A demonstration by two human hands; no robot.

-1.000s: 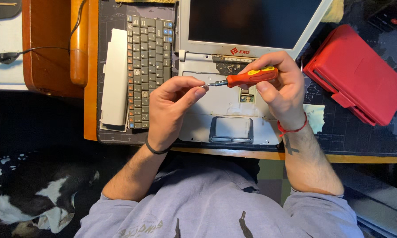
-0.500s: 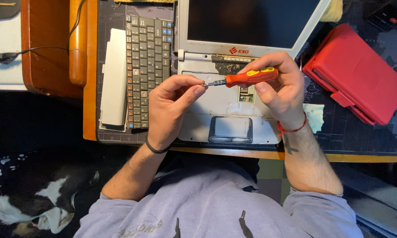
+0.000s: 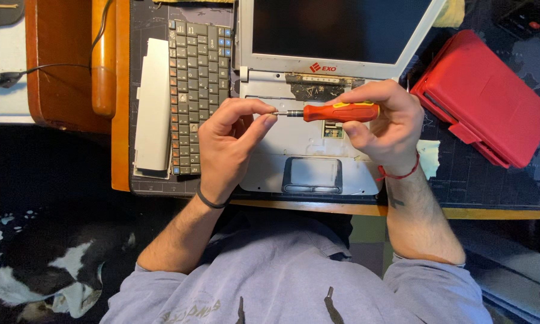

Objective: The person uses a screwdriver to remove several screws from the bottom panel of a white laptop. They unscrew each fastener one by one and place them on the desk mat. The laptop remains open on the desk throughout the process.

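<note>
Closest to the camera is the person's grey hooded top (image 3: 294, 288), with both bare forearms reaching up from it over the wooden front edge of the bench (image 3: 492, 212). The left hand (image 3: 225, 147), with a dark band at its wrist, is raised above the open laptop base (image 3: 309, 141); its thumb and forefinger pinch together on the metal tip of the screwdriver (image 3: 336, 112), the other fingers curled loosely underneath. The right hand (image 3: 384, 123), with a red cord round its wrist, has a closed grip round the orange and yellow handle, so the screwdriver lies level between the two hands, tip pointing left, held in the air over the bared base just above the touchpad (image 3: 312, 175). To the left of the left hand, a detached dark keyboard (image 3: 199, 96) lies lengthwise on the dark mat (image 3: 153, 18), and a long white battery pack (image 3: 153, 108) lies just beside it, farther left. To the right, well apart from the right hand, a red case (image 3: 492, 99) rests tilted on the mat. Beyond the hands the laptop's dark screen (image 3: 336, 27) leans back in its white frame, and at far left a wooden piece (image 3: 60, 66) with a thin black cable (image 3: 18, 75) sits beyond the bench's edge.
</note>
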